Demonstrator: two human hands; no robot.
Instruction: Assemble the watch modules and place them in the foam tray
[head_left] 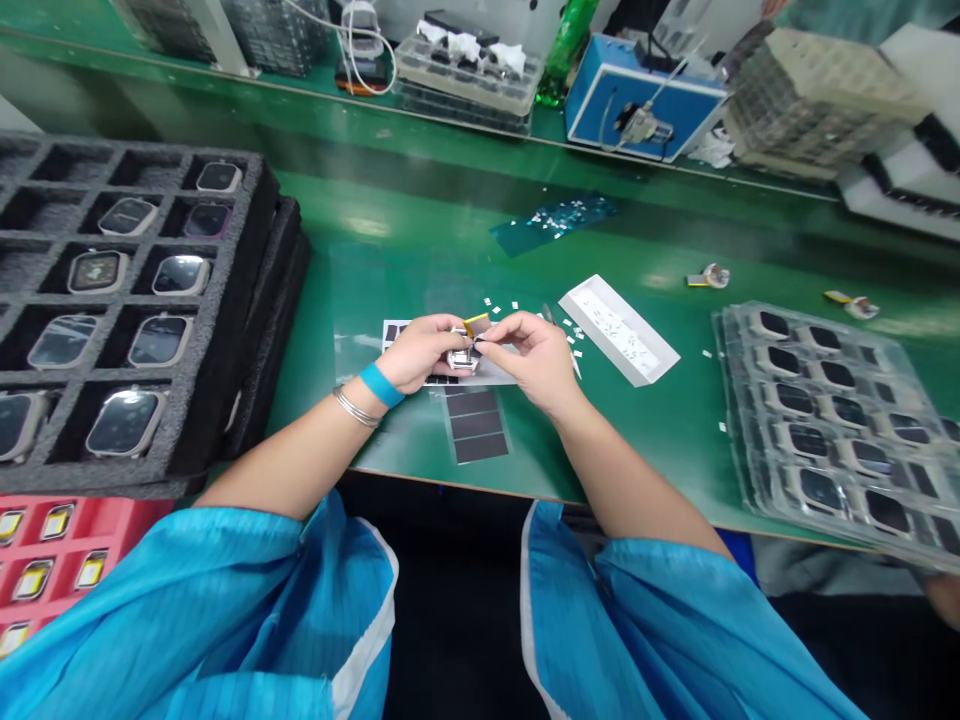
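Observation:
A small open watch case (462, 359) with a yellow-edged flat part (477, 324) standing up from it is gripped in my left hand (417, 352), fingers closed round its side. My right hand (531, 356) pinches at the top of the case with thumb and forefinger; whatever lies between those fingertips is too small to make out. Under both hands lies a white sheet with black stickers (391, 332). Closer to me is a clear strip of dark rectangular stickers (475, 425). Small white pieces (568, 323) are scattered beside my right hand.
Left stands a grey foam tray (259, 215) of watches, above a red tray (124, 520). A white box (652, 372) holds small pieces. Stacked clear trays (739, 420) of watches sit right. A blue film (517, 236) and blue device (600, 95) lie farther back.

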